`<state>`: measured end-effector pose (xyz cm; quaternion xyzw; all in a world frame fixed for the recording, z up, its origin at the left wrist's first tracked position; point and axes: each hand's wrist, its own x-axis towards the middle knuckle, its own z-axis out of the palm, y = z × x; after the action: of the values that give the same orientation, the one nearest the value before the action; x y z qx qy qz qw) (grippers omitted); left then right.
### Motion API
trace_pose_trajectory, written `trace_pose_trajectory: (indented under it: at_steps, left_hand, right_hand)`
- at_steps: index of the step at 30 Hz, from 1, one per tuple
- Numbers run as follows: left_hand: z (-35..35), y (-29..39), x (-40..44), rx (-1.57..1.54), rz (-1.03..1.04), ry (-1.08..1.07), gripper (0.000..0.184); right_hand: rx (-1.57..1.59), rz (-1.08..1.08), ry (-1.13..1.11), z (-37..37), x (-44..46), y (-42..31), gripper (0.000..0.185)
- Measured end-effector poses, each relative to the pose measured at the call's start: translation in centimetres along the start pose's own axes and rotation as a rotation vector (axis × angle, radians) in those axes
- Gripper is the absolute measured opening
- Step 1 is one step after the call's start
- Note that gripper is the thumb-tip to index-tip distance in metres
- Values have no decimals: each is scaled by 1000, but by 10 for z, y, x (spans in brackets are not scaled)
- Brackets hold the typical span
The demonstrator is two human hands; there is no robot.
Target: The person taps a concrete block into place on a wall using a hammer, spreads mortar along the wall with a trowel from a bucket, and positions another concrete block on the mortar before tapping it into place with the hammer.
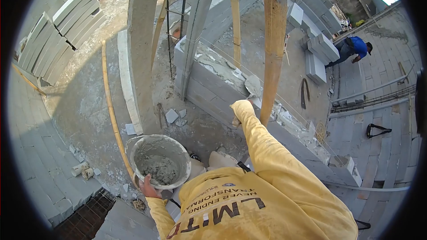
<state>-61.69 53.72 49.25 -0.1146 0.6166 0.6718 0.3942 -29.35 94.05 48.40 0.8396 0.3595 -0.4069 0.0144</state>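
Note:
My left hand (pixel 149 187) grips the rim of a round bucket (pixel 181 180) at its near left side. Wet grey mortar (pixel 160 169) lies in the bottom of the bucket. My right arm reaches out over a low block wall (pixel 209 86). The yellow sleeve covers most of my right hand (pixel 238 117), which is closed on a trowel. The trowel's blade (pixel 253 86) rests on or just above the mortar along the wall top; I cannot tell which. A bed of grey mortar (pixel 213 64) runs along the top of this wall.
A wooden post (pixel 272 40) stands close beside my right hand. A string line (pixel 307 122) runs along the wall. A bamboo pole (pixel 111 102) lies to the left. Stacked blocks (pixel 322 48) stand at the right, near a co-worker in blue (pixel 358 48).

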Motion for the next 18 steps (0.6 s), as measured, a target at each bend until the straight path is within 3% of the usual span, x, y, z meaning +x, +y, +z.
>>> trace_pose_trajectory:
  at_steps: [7, 14, 16, 18]
  left_hand:
    - [-1, 7, -9, -33, 24, 28, 31]
    - [-18, -5, 2, -35, -29, 16, 37]
    - [-28, -15, 11, 6, -33, 16, 39]
    - [-28, -18, 10, 35, -31, -3, 39]
  right_hand:
    - [251, 29, 264, 41, -20, 41, 83]
    - [242, 9, 135, 66, -86, 16, 87]
    - [235, -73, 62, 53, -124, -18, 85]
    - [72, -182, 46, 61, -102, -17, 86]
